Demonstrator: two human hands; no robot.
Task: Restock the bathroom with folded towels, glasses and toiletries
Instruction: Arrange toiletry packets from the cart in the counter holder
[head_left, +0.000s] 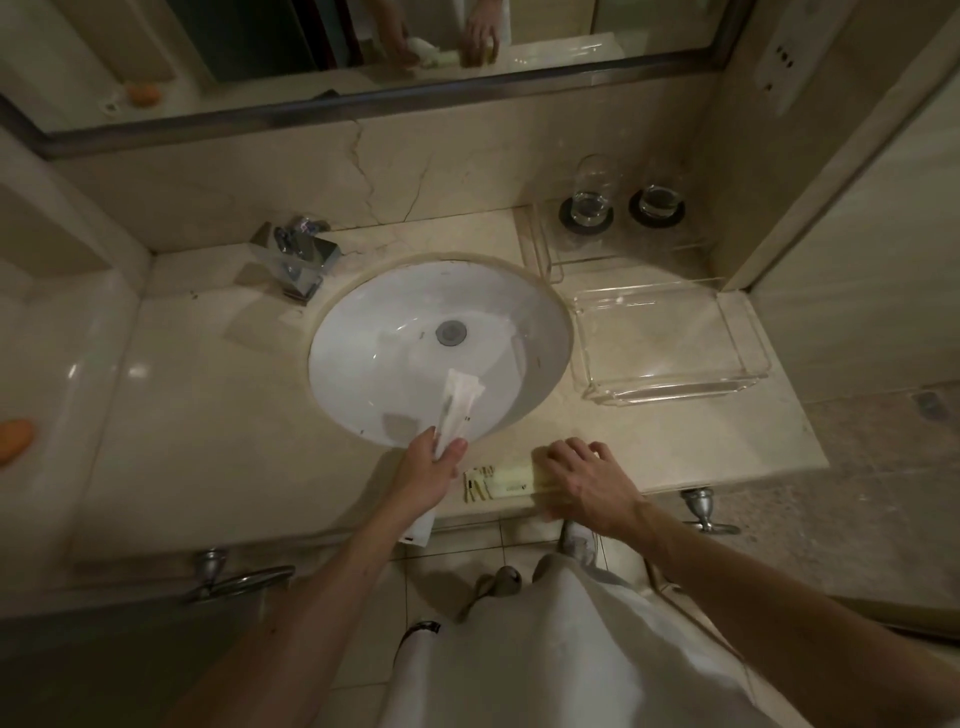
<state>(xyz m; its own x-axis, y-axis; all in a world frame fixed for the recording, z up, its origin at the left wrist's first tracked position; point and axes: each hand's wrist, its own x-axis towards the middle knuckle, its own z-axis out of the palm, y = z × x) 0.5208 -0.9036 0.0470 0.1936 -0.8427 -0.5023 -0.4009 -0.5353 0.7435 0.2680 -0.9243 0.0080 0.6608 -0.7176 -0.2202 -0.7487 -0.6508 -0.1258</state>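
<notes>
The left hand (434, 467) pinches light, limp sachets (458, 402) low down (probably slippery); the right hand (582, 478) covers the counter packets (498, 486), grip unclear.

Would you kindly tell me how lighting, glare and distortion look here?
In the head view, light is dim and warm; the round white sink basin is brightest, crossed by soft shadows; glare spots sit on the glossy beige counter at left; the wide lens bows the steel mirror frame; the clear acrylic tray barely shows.
</notes>
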